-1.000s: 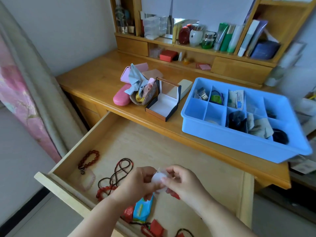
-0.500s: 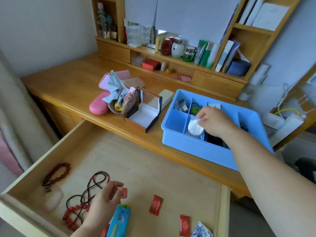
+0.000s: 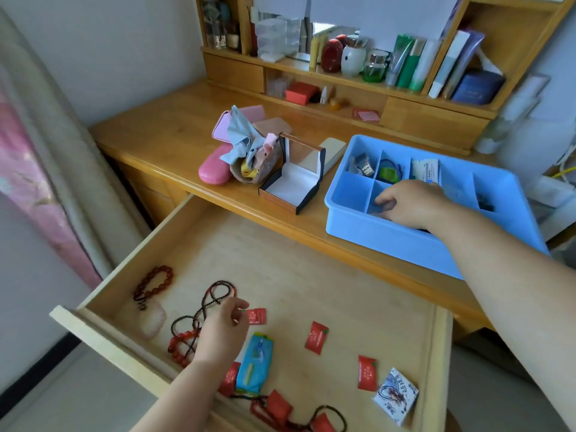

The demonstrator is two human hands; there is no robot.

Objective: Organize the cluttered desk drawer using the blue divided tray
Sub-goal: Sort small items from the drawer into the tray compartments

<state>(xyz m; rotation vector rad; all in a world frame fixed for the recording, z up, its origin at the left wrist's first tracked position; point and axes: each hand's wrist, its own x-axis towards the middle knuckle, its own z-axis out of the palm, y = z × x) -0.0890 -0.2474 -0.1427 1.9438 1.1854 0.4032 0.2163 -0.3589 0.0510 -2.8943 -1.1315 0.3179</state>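
Head view: blue divided tray [image 3: 402, 241] on the desk [image 3: 162, 132], right of an open hinged box [image 3: 293, 182]. Back compartments holding a small silvery item [image 3: 363, 165], a green-and-blue item [image 3: 389, 173] and a white packet [image 3: 425, 171]; dark things [image 3: 484, 202] at the far right. Right hand [image 3: 411, 202] down in a front compartment, fingers curled, nothing visible in them; grip cannot be told. Open drawer [image 3: 93, 322] containing red bead bracelets [image 3: 154, 283], dark bead strings [image 3: 215, 294], red sachets [image 3: 316, 337], a blue pouch [image 3: 254, 363] and a white printed packet [image 3: 395, 394]. Left hand [image 3: 223, 330] over the beads, fingers loosely bent, empty. Half a second back: white round item in the right hand above the tray, now out of sight; left hand barely shifted.
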